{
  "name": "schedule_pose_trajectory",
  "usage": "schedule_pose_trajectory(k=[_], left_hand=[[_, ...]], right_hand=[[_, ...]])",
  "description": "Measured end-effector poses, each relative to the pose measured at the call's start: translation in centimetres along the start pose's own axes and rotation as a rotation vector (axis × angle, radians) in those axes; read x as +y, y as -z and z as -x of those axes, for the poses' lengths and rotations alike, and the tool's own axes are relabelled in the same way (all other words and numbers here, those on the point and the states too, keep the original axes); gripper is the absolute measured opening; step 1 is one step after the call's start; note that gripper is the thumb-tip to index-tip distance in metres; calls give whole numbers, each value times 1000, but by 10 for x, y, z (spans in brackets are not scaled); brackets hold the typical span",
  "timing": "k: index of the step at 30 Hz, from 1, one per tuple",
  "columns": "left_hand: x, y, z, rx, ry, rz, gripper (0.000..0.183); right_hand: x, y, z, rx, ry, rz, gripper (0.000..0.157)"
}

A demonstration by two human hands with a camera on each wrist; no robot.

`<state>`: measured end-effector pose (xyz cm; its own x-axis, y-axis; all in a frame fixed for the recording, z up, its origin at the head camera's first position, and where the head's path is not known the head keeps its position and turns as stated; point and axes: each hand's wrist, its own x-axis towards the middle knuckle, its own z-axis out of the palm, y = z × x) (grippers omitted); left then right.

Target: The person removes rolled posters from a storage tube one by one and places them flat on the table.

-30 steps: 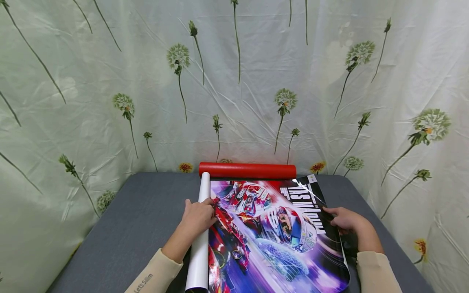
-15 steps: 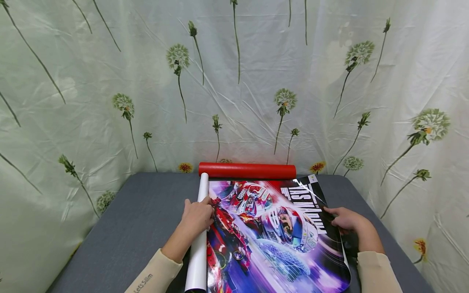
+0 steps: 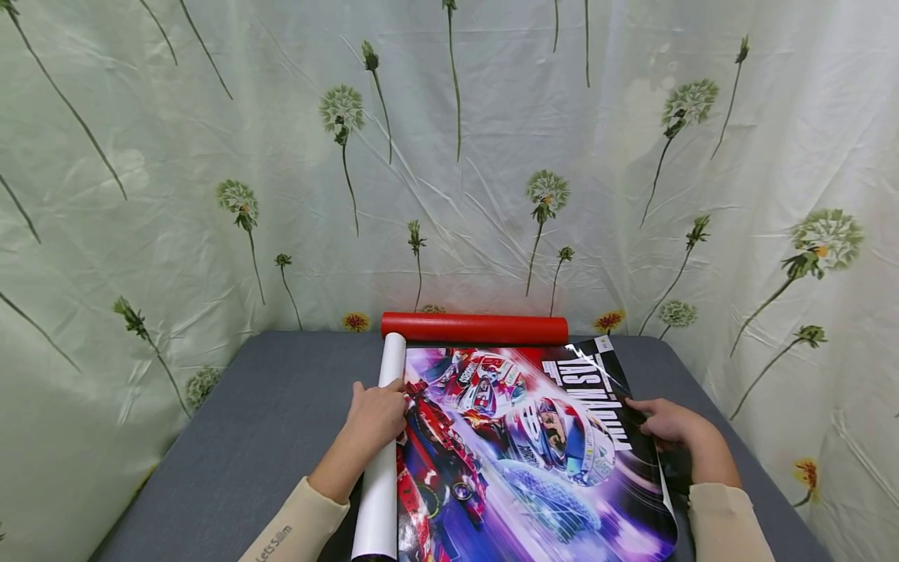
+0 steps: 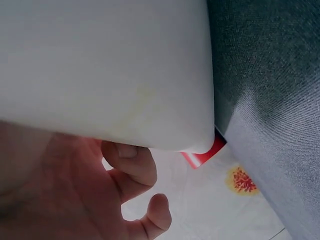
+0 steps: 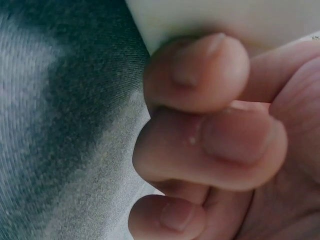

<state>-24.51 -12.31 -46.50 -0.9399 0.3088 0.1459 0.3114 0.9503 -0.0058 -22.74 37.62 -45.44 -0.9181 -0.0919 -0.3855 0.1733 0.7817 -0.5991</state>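
A glossy poster (image 3: 534, 453) with racing cars and helmeted drivers lies partly unrolled before me, its left side still wound into a white roll (image 3: 380, 484). My left hand (image 3: 375, 417) grips that roll, its fingers reaching over to the printed side. The left wrist view has the white roll (image 4: 100, 65) large above the hand (image 4: 75, 185), with some fingers curled and apart from it. At the right edge my right hand (image 3: 674, 429) pinches the poster, thumb on top. Curled fingers (image 5: 210, 135) show beneath the poster's white underside (image 5: 200, 15) in the right wrist view.
A red tube (image 3: 474, 328) lies across the back of the grey-covered table (image 3: 281, 406), just beyond the poster's far edge. A pale curtain (image 3: 449, 195) with dandelion prints hangs behind and around the table. The poster's near right corner curls upward.
The poster's printed sheet has shifted slightly right together with my right hand. My left hand has moved a little left along with the roll's near end, so slightly more print shows.
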Motion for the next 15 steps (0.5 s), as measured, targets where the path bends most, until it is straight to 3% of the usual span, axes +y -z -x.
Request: schedule_pose_trajectory(k=[15], left_hand=[[-4,5,2,11,-29,-17,31]], right_hand=[[2,0,-2,4,-25,9,67]])
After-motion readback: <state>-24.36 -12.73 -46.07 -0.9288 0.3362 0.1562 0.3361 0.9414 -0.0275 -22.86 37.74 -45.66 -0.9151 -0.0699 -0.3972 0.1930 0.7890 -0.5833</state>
